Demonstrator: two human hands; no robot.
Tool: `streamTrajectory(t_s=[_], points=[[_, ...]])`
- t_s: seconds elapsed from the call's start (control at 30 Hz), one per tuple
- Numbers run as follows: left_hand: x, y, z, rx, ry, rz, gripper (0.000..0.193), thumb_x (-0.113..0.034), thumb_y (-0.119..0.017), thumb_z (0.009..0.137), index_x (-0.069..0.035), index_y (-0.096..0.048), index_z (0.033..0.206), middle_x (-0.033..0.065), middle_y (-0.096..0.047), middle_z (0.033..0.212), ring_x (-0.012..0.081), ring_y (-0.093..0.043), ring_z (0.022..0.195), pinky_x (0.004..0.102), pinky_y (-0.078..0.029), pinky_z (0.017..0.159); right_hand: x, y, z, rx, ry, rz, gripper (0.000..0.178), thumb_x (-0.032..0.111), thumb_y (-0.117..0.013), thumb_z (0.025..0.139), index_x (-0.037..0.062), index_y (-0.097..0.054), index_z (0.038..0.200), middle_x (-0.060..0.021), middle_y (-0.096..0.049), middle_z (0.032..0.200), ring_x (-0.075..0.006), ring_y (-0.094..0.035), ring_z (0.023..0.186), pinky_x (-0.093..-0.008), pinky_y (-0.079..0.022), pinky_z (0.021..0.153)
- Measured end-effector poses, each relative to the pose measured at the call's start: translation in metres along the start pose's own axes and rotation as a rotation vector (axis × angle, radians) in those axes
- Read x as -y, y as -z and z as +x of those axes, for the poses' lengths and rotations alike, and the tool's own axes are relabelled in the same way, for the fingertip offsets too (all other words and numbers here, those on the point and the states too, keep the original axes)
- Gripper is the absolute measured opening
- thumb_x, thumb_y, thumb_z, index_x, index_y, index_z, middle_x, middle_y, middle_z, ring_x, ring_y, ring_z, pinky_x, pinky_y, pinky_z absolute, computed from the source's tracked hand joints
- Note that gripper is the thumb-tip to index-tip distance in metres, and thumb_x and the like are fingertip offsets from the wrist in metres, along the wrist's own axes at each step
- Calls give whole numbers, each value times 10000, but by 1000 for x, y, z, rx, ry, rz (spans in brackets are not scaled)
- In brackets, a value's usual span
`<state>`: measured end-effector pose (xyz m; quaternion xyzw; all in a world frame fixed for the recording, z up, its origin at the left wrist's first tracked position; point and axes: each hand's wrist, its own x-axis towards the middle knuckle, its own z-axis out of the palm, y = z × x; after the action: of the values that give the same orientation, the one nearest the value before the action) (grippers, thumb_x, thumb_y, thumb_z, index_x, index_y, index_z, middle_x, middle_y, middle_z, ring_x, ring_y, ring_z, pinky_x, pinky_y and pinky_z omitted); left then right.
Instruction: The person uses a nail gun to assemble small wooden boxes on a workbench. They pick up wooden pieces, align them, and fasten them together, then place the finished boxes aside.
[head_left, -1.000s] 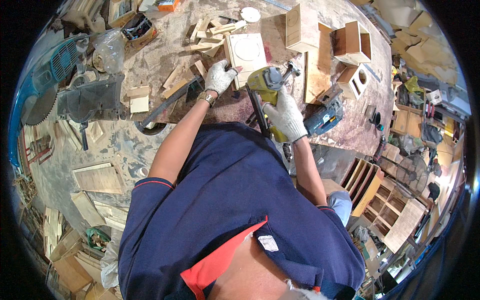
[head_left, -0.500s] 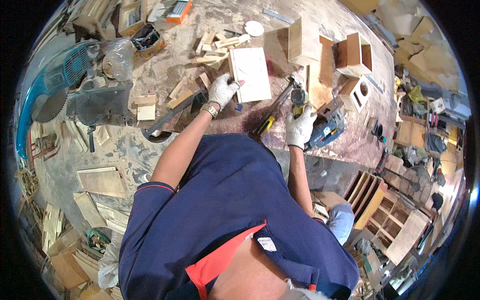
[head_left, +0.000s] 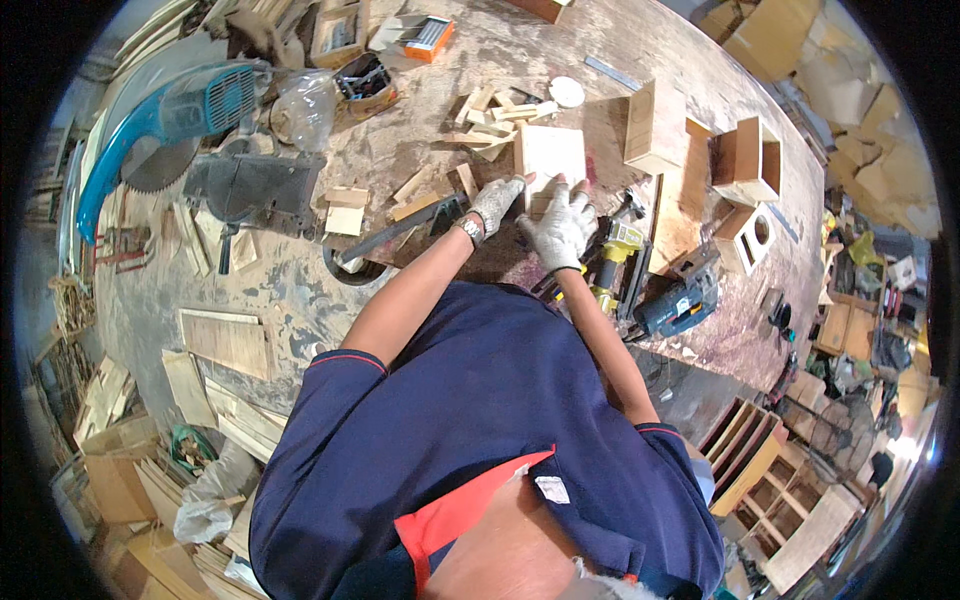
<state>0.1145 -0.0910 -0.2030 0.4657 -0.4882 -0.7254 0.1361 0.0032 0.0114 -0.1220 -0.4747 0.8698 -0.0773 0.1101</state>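
A pale square wooden panel (head_left: 551, 150) lies on the dusty workbench (head_left: 400, 150) in front of me. My left hand (head_left: 497, 201), in a grey work glove, grips the panel's near left corner. My right hand (head_left: 562, 226), also gloved, rests its fingers on the panel's near edge beside the left. A yellow power drill (head_left: 613, 256) lies on the bench just right of my right hand, free of both hands.
A blue jigsaw (head_left: 680, 301) lies right of the drill. Open wooden boxes (head_left: 750, 160) and a board (head_left: 655, 125) stand at the far right. Small wood offcuts (head_left: 490, 115) are scattered behind the panel. A blue mitre saw (head_left: 190, 115) is at the left, a black clamp (head_left: 395, 235) nearby.
My right hand has put the yellow drill down on the bench and moved onto the panel's near edge. My left hand stayed on the panel.
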Motion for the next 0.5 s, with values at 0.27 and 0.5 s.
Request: streamTrajectory(t_s=[0.27, 0.5], points=[[-19, 13, -40, -76, -628, -66, 416, -216, -538, 1078, -22, -526, 1446, 127, -663, 1324, 169, -687, 1056, 355, -580, 913, -76, 0, 31, 64, 39, 715, 565, 269, -706, 928, -29, -552, 1383, -213, -697, 1196, -277, -676, 1059, -362, -511, 960], [18, 120, -41, -741, -330, 1338, 404, -308, -712, 841, -149, -623, 1201, 136, -604, 1119, 347, -601, 1109, 490, -533, 889, -56, 2, 17, -227, 25, 582, 697, 334, -793, 839, -42, -539, 1368, -276, -674, 1235, -409, -671, 1133, -441, -524, 970]])
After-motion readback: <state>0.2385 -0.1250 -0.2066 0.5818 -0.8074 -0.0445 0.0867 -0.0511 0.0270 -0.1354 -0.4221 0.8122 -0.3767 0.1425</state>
